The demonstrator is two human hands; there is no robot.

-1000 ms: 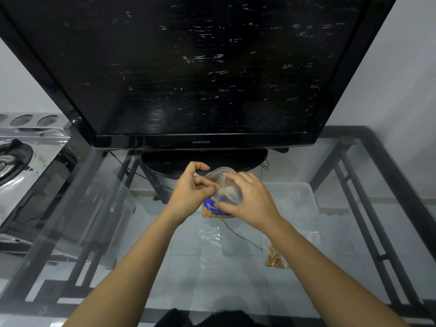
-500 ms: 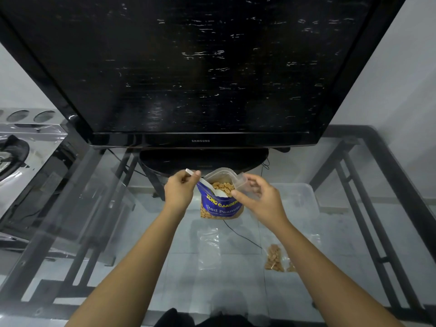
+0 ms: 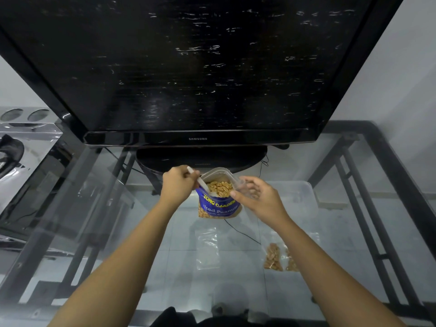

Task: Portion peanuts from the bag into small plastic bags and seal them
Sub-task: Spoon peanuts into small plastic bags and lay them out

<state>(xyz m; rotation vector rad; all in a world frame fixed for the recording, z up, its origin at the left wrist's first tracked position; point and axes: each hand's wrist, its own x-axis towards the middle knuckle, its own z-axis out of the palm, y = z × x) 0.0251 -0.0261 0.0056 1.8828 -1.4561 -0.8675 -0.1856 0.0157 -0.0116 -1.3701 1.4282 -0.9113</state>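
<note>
– Your left hand (image 3: 178,184)?
– Fist closed round a thin white handle, knuckles up, wrist bent slightly inward, forearm reaching forward from lower left.
– Your right hand (image 3: 260,199)?
– Fingers loosely curled, thumb (image 3: 238,195) and fingertips pinching clear plastic, palm turned left. Forearm comes in from lower right. Both arms bare, hands near each other, not touching.

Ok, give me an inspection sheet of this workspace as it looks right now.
Surface: glass table, black frame.
Job's things: open peanut bag standing; empty small bag lying flat; two filled small bags.
Clutter: nothing seen.
Grippers: left hand holds a white scoop in the peanut bag; right hand holds a clear small bag.
Cables: black cable seen through the glass.
Surroundings: television, off; clear bin below.
</note>
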